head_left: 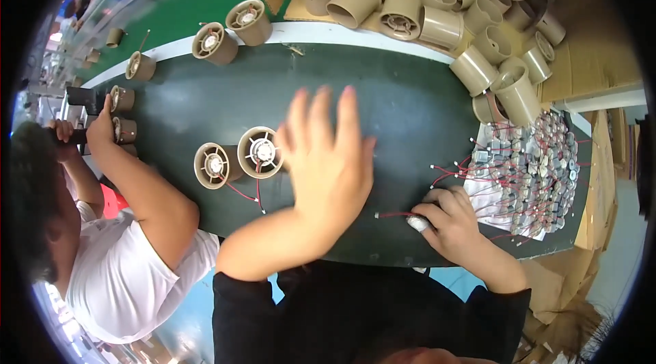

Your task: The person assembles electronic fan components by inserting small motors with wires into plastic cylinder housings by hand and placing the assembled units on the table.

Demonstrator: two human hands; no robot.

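Note:
My left hand (328,159) hovers flat over the dark conveyor belt (396,104), fingers spread and holding nothing. Just left of its fingertips lies a beige cylindrical housing (260,152) with a small motor and red wires in it, and a second such housing (213,166) lies beside that one. Near the belt's front edge, my right hand (447,224) pinches a small silver motor (417,222) whose red wire (393,214) trails left.
A heap of small motors with red wires (540,172) lies at the right. Several empty beige housings (437,8) are piled on cardboard at the back. More housings (215,43) ride the belt. A co-worker in white (130,261) works at the left, hand (102,128) by a housing.

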